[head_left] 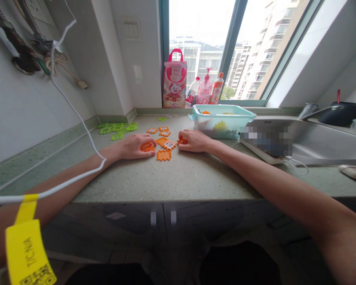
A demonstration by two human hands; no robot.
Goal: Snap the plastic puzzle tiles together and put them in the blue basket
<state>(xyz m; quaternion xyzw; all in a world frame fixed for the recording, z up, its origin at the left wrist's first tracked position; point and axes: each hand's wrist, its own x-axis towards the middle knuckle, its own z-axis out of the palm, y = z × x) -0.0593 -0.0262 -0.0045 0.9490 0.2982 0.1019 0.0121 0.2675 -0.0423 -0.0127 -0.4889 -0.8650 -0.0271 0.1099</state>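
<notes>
My left hand [133, 146] is curled on the counter, its fingers closed around an orange notched-edge tile [147, 147]. A pinch of my right hand [195, 141] holds another orange tile [182, 140], partly covered by the fingers. Between the hands lie several more orange interlocking tiles, some overlapping. One plain orange tile [164, 155] is nearest the counter's front, and a tile with a white printed patch [169, 145] lies just behind it. To the left, beyond my left hand, green openwork tiles [115, 128] are gathered in a loose pile.
A light-blue plastic tub [225, 133] with coloured pieces stands behind my right hand. Right of it are a steel sink [323, 138] and a blurred-out device on the sink's edge. A bag [175, 89] and bottles line the windowsill. A white cable [77, 107] crosses the left foreground.
</notes>
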